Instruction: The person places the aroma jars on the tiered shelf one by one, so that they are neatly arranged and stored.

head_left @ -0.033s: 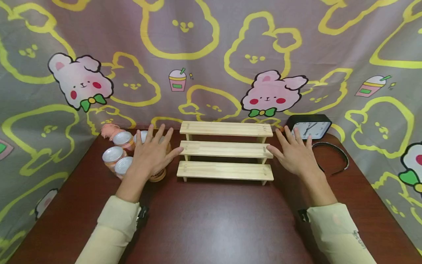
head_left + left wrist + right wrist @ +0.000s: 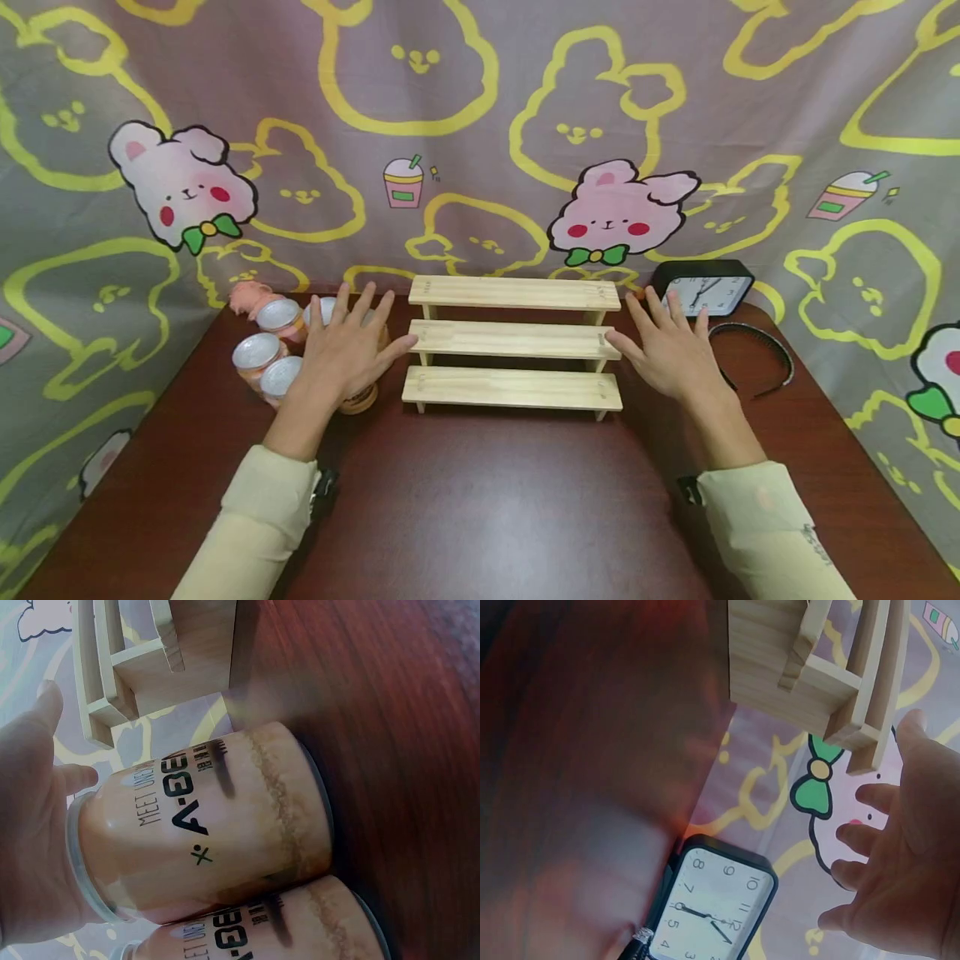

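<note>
My left hand is spread flat above a cluster of several drink cans with silver tops, and it hides some of them. In the left wrist view, a peach-coloured can with black lettering stands just under the palm; contact cannot be told. A three-step wooden shelf stands between the hands, the left thumb near its left end. My right hand, fingers spread and holding nothing, hovers between the shelf's right end and a black-framed clock, partly covering the clock.
On the right of the dark reddish-brown table lies a black headband. A pink object of unclear kind sits behind the cans at the back left. A patterned curtain surrounds the table's back and sides.
</note>
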Action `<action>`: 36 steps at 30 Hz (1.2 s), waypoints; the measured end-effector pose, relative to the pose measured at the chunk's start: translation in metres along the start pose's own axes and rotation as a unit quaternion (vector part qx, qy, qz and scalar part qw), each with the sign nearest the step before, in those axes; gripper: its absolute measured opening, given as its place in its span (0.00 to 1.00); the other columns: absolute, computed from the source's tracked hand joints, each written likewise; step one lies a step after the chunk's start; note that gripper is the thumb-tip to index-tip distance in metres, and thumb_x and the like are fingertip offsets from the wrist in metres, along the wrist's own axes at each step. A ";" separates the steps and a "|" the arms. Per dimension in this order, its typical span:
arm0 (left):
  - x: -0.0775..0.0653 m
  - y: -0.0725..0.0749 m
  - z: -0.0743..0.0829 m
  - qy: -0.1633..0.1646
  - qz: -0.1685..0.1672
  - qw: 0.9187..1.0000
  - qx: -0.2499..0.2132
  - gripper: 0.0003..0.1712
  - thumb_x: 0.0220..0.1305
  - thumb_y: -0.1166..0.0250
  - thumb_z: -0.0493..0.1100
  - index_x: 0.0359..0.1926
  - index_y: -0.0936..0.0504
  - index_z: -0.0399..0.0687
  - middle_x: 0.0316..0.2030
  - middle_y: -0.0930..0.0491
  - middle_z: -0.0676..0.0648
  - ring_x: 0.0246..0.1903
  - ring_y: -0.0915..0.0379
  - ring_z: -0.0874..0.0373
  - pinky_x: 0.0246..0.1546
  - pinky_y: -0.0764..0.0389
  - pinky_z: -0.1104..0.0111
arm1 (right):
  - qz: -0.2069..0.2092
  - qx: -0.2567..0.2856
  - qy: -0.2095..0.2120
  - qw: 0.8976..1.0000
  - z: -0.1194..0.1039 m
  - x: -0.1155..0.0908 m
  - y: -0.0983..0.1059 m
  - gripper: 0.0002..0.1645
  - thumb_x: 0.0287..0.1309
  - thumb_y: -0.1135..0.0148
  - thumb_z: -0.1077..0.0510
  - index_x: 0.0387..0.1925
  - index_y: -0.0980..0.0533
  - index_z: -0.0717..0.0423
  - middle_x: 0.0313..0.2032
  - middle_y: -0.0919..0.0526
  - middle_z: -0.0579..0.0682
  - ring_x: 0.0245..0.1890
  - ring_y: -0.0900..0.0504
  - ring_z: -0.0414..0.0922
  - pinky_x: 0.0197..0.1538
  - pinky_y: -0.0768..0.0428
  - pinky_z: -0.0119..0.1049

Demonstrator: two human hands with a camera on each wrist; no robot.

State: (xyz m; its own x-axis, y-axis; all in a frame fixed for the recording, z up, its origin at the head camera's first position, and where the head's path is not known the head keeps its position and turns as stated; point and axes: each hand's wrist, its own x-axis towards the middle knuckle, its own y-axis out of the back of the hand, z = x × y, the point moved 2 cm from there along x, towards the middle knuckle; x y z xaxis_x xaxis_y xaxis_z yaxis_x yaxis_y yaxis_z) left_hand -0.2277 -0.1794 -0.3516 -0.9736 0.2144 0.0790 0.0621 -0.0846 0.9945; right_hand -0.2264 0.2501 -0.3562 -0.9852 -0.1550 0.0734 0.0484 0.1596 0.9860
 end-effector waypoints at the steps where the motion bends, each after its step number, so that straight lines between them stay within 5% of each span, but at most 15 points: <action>1: 0.000 0.000 0.000 -0.001 0.001 1.000 0.001 0.53 0.69 0.66 0.80 0.82 0.53 0.53 0.80 0.57 0.40 0.77 0.76 0.37 0.69 0.77 0.35 | 0.001 0.001 0.001 1.000 0.000 0.000 0.000 0.53 0.71 0.66 0.24 0.80 0.50 0.57 0.78 0.55 0.66 0.77 0.62 0.68 0.68 0.70 0.74; 25: -0.006 0.002 -0.008 0.003 -0.004 1.000 -0.010 0.55 0.67 0.66 0.82 0.82 0.52 0.53 0.80 0.57 0.39 0.77 0.74 0.36 0.68 0.78 0.35 | 0.021 0.037 0.002 0.999 -0.003 -0.005 -0.005 0.51 0.72 0.60 0.26 0.79 0.48 0.56 0.77 0.51 0.67 0.76 0.60 0.69 0.69 0.64 0.75; 36: -0.012 0.004 -0.021 0.008 0.009 0.999 -0.042 0.57 0.65 0.63 0.83 0.81 0.48 0.50 0.79 0.56 0.35 0.76 0.67 0.33 0.70 0.67 0.34 | 0.020 0.144 0.000 0.989 0.004 -0.015 -0.009 0.48 0.75 0.57 0.32 0.79 0.49 0.59 0.78 0.53 0.66 0.77 0.60 0.66 0.69 0.57 0.74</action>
State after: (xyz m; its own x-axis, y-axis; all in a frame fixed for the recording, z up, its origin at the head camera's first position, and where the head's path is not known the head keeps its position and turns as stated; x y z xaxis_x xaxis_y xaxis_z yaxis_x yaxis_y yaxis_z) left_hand -0.2208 -0.2027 -0.3502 -0.9760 0.1960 0.0948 0.0613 -0.1705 0.9834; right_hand -0.2130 0.2545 -0.3671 -0.9835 -0.1418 0.1121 0.0395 0.4368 0.8987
